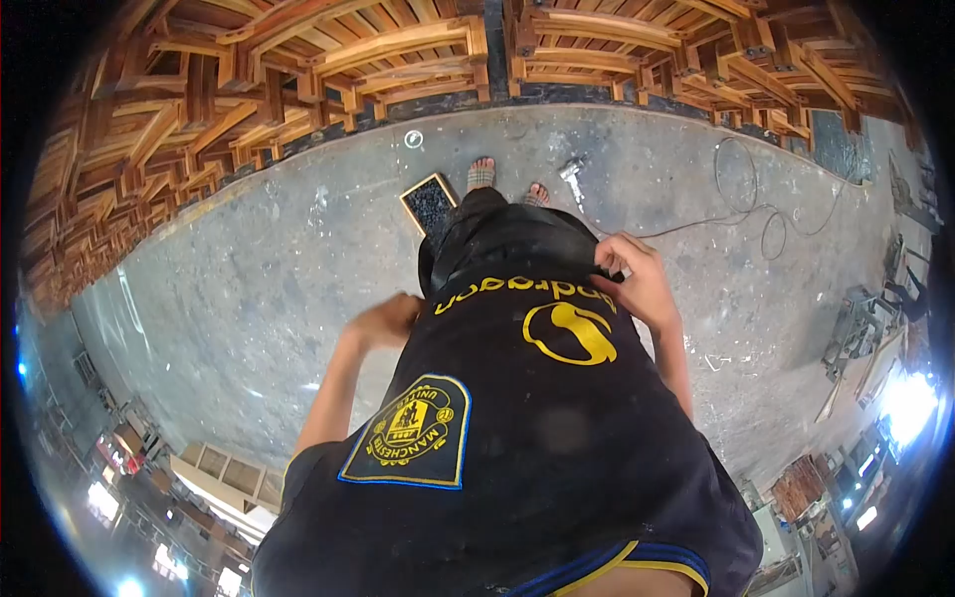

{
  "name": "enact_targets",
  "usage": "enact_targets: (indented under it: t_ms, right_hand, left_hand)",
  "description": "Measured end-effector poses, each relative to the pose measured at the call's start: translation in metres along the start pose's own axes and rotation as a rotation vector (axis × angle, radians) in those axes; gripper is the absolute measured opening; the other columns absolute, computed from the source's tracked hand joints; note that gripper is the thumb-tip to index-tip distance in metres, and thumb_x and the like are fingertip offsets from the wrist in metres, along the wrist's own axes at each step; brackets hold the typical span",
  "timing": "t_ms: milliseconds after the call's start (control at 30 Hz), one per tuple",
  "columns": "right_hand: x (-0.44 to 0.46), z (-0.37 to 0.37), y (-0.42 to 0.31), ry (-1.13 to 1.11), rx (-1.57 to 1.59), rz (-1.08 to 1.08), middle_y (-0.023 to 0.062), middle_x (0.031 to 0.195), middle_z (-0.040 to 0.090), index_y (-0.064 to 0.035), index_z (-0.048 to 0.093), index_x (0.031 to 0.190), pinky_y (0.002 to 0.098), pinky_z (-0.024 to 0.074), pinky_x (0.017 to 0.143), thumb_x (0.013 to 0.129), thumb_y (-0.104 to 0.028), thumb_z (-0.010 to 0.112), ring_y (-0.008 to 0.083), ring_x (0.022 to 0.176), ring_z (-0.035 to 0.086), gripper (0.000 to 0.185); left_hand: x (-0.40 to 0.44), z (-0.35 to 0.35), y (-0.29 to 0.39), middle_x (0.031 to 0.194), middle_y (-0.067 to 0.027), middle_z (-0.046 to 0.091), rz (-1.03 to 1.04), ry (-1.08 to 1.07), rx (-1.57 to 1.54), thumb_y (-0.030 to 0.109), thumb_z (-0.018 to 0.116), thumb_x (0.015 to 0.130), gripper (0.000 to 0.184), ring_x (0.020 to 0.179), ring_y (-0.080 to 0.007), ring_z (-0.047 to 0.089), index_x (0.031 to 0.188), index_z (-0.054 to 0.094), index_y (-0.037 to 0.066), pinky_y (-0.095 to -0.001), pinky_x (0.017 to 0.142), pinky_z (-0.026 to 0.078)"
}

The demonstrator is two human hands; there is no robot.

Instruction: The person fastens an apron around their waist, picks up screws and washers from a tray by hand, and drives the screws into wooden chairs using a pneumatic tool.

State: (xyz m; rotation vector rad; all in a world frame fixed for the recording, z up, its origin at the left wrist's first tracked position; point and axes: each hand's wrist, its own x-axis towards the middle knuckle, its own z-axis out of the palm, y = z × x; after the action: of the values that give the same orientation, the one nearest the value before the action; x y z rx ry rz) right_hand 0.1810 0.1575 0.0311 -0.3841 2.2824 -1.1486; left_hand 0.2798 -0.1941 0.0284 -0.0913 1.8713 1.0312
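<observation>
My right hand (632,277) is at the right side of the lower edge of the black shirt (537,438), fingers curled and pinched on the cloth. On the opposite side, my left hand (386,320) is bent in against the shirt's edge. It is slightly blurred and its fingertips are hidden, so its grip does not show. The shirt carries yellow lettering and a crest, and dark cloth bunches below it. Beyond my waist, my feet in sandals (481,173) stand on the concrete floor.
A wood-rimmed box (430,204) of dark small pieces lies by my feet. Close by are a nail-gun-like tool (572,174), a looped hose (761,214) and a white ring (413,139). Wooden furniture frames (398,50) line the far side. A wooden rack (229,478) stands behind left.
</observation>
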Motion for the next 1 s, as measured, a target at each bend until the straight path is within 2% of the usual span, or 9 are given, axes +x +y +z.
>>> enact_targets:
  t_ms: [133, 200, 300, 500, 567, 633, 767, 900, 1000]
  right_hand:
    - [-0.011, -0.017, -0.014, -0.119, 0.253, -0.19, 0.0063, 0.091, 0.061, -0.0033, 0.063, 0.092, 0.0311, 0.0459, 0.072, 0.068, 0.009, 0.067, 0.02, 0.082, 0.058, 0.028]
    - [-0.011, -0.023, -0.007, -0.169, 0.203, -0.389, 0.006, 0.094, 0.062, -0.0031, 0.063, 0.093, 0.0335, 0.0449, 0.079, 0.071, 0.007, 0.066, 0.0243, 0.089, 0.058, 0.024]
    - [-0.012, -0.022, 0.005, -0.199, 0.148, -0.417, 0.0057, 0.094, 0.063, -0.0034, 0.062, 0.092, 0.0346, 0.044, 0.081, 0.073, 0.004, 0.066, 0.0261, 0.09, 0.057, 0.021]
    - [-0.006, -0.001, 0.021, 0.044, 0.306, -0.155, 0.0083, 0.083, 0.062, -0.0036, 0.057, 0.094, 0.0289, 0.0459, 0.069, 0.085, 0.0, 0.057, 0.0197, 0.076, 0.06, 0.009]
    - [0.016, 0.012, 0.034, 0.238, 0.385, -0.152, 0.0037, 0.081, 0.061, -0.0029, 0.056, 0.097, 0.0234, 0.0452, 0.069, 0.09, -0.001, 0.054, 0.0084, 0.077, 0.057, 0.008]
    - [0.046, 0.024, 0.032, 0.268, 0.821, -0.125, -0.0012, 0.083, 0.058, -0.0018, 0.056, 0.099, 0.0206, 0.0441, 0.069, 0.092, -0.001, 0.052, 0.0043, 0.078, 0.054, 0.008]
    - [0.074, 0.004, 0.018, 0.347, 0.875, -0.258, -0.0029, 0.084, 0.056, -0.0021, 0.055, 0.1, 0.0179, 0.0423, 0.069, 0.093, 0.001, 0.049, 0.0028, 0.078, 0.052, 0.009]
    - [0.047, -0.016, 0.031, 0.052, 0.762, -0.162, 0.0025, 0.081, 0.059, -0.0036, 0.053, 0.113, 0.0235, 0.0458, 0.069, 0.095, -0.016, 0.053, 0.0069, 0.076, 0.055, 0.022]
    - [0.027, 0.005, 0.07, -0.184, 0.315, -0.432, 0.0066, 0.106, 0.064, 0.0022, 0.055, 0.117, 0.0303, 0.045, 0.087, 0.09, -0.012, 0.057, 0.0157, 0.102, 0.058, 0.03]
  left_hand:
    - [-0.002, -0.015, 0.086, 0.104, -0.0163, 0.063, -0.207, -0.005, 0.413, 0.008, 0.067, 0.07, 0.033, 0.102, -0.0278, 0.06, 0.103, 0.065, 0.006, -0.0337, 0.084, 0.048]
    - [0.001, -0.008, 0.096, 0.1, -0.0119, 0.064, 0.313, 0.294, 0.285, -0.001, 0.064, 0.069, 0.032, 0.098, -0.0316, 0.06, 0.101, 0.063, 0.005, -0.0388, 0.083, 0.049]
    - [0.026, 0.0, 0.086, 0.11, -0.0119, 0.06, 0.578, 0.167, 0.284, -0.007, 0.061, 0.071, 0.037, 0.105, -0.0318, 0.057, 0.107, 0.062, 0.005, -0.0388, 0.088, 0.047]
    - [0.059, 0.021, 0.1, 0.119, -0.0135, 0.056, 0.635, 0.172, 0.31, 0.005, 0.062, 0.082, 0.029, 0.112, -0.0315, 0.053, 0.111, 0.062, 0.002, -0.0384, 0.095, 0.044]
    - [0.081, 0.025, 0.097, 0.112, -0.0149, 0.058, 0.713, 0.139, 0.198, 0.009, 0.061, 0.084, 0.02, 0.106, -0.0324, 0.056, 0.103, 0.064, 0.001, -0.0383, 0.09, 0.046]
    - [0.094, 0.035, 0.113, 0.093, -0.0156, 0.063, 0.779, 0.405, 0.255, 0.006, 0.057, 0.082, 0.015, 0.093, -0.0329, 0.06, 0.093, 0.06, -0.004, -0.0349, 0.085, 0.047]
    - [0.112, 0.02, 0.117, 0.079, -0.0043, 0.061, 0.505, 0.408, -0.083, 0.012, 0.053, 0.091, 0.015, 0.074, -0.0179, 0.058, 0.091, 0.058, -0.002, -0.028, 0.068, 0.045]
    - [0.119, -0.022, 0.142, 0.072, 0.0071, 0.049, 0.516, 0.517, -0.664, 0.02, 0.05, 0.098, 0.023, 0.068, -0.0022, 0.044, 0.087, 0.057, 0.001, -0.0213, 0.058, 0.037]
    - [0.145, -0.032, 0.167, 0.068, 0.0083, 0.043, 0.706, 0.755, -0.351, 0.021, 0.051, 0.097, 0.023, 0.066, -0.0012, 0.038, 0.084, 0.056, 0.002, -0.02, 0.056, 0.032]
